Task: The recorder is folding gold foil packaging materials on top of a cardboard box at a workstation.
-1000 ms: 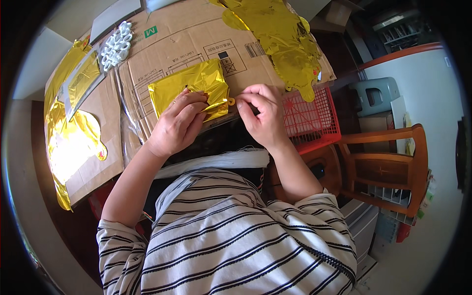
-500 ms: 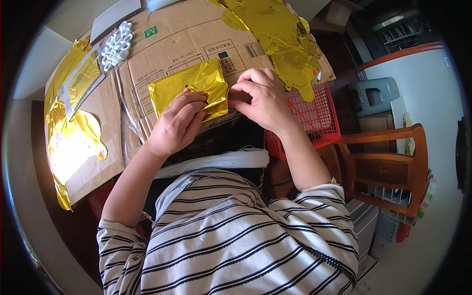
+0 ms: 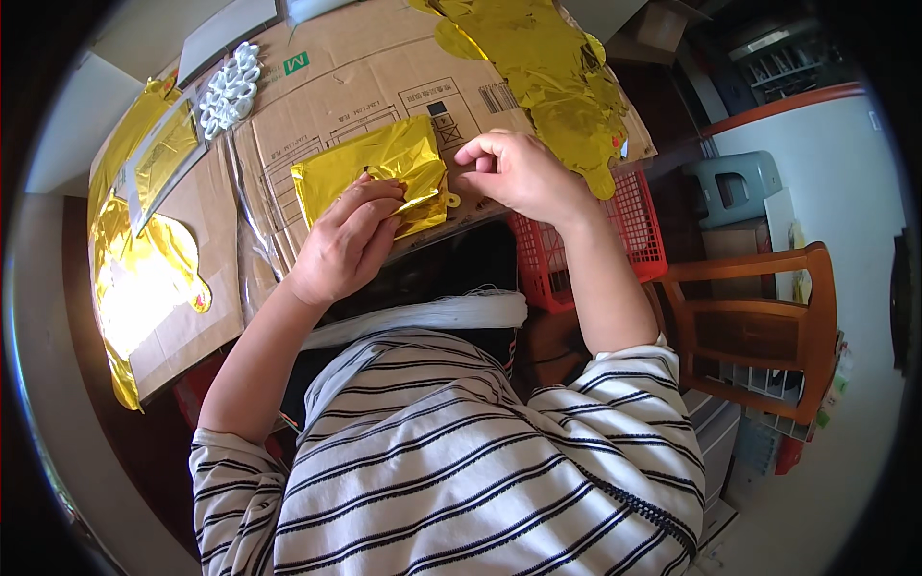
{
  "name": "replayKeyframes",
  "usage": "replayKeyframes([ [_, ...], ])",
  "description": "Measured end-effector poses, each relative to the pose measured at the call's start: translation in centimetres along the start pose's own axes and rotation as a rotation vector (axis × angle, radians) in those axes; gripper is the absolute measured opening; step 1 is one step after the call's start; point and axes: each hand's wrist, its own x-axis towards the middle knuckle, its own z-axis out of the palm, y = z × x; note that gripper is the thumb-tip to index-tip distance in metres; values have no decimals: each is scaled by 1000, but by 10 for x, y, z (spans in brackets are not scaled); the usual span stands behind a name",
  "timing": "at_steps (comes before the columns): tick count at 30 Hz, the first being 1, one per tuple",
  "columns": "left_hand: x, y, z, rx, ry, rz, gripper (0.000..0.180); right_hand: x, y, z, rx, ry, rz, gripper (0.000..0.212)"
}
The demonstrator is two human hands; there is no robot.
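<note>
A folded gold foil balloon point(image 3: 376, 158) lies on the cardboard near its front edge. My left hand point(image 3: 348, 233) is closed on it, fingers bent together and pressing the foil down at the lower middle. A small tab point(image 3: 452, 201) with a hole sticks out of the foil's right edge. Just right of that edge hovers my right hand point(image 3: 519, 178), apart from the foil. Its thumb and forefinger are apart, and nothing shows between them.
More flat gold foil balloons point(image 3: 567, 91) lie at the far right of the cardboard point(image 3: 384, 67), others point(image 3: 163, 250) at the left. White plastic rings point(image 3: 230, 91) are bunched at the back left. A red basket point(image 3: 629, 226) stands off the right edge, near a wooden chair point(image 3: 749, 317).
My right hand has come off the foil's right edge and moved right, its fingers opening. The small tab there now shows. My left hand stays in place.
</note>
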Motion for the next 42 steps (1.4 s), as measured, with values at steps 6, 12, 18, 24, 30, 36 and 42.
replayKeyframes([
  [6,-1,0,1,-3,10,7,19,21,-9,-11,404,-419,282,17],
  [12,0,0,0,-14,6,11,20,27,-5,-15,490,-566,351,12],
  [18,0,0,1,-17,6,8,20,24,-16,-8,395,-487,280,12],
  [24,0,0,0,-20,12,5,19,2,-6,19,-33,71,-348,11],
  [30,0,0,1,-26,19,6,19,-4,9,41,-112,373,-560,15],
  [36,-1,-1,1,-19,18,5,19,-6,14,43,-343,492,-761,24],
  [42,0,0,0,-23,3,3,18,-2,16,42,-484,578,-885,13],
])
